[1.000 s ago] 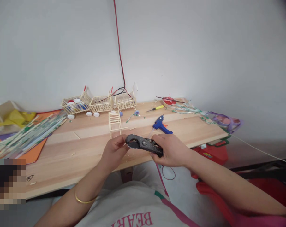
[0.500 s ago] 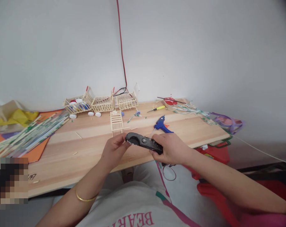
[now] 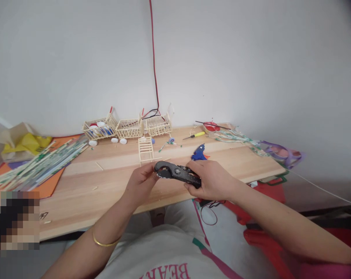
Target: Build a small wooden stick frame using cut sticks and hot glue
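Right hand (image 3: 213,180) gripping black cutter (image 3: 177,173), left hand (image 3: 140,182) at tip

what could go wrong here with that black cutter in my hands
1. The left hand has its fingertips right against the head of the black cutter, which the right hand grips by the handles. A squeeze could pinch a finger.
2. The blue glue gun lies just behind the right hand on the wooden board. If it is hot, a knuckle might brush it.
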Tool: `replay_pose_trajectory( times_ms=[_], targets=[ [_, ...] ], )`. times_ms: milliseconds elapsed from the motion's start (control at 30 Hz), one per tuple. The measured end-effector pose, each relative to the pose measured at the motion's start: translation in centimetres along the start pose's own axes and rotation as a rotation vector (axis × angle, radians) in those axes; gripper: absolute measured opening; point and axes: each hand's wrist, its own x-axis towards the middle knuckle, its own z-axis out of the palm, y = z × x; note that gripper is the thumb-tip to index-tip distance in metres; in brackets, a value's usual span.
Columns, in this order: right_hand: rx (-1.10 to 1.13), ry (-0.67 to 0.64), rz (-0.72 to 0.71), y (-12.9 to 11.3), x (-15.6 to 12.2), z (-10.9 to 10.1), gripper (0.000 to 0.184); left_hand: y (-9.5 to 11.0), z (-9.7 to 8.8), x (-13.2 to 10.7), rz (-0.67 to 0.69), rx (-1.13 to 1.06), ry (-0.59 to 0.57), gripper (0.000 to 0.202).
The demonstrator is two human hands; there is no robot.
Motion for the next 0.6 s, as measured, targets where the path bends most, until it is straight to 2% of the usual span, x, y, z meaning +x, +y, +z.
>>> replay_pose_trajectory(
  times_ms=[200,600],
  targets=[
    [-0.043,0.025,-0.033,-0.2,0.4,0.1,0.021,0.4,-0.2,0.1,0.01,-0.025,0.009,0.02],
    [-0.144,0.086,-0.071,0.2,1.2,0.9,0.023,-0.2,-0.6,0.3,-0.039,-0.029,0.005,0.021]
  ],
)
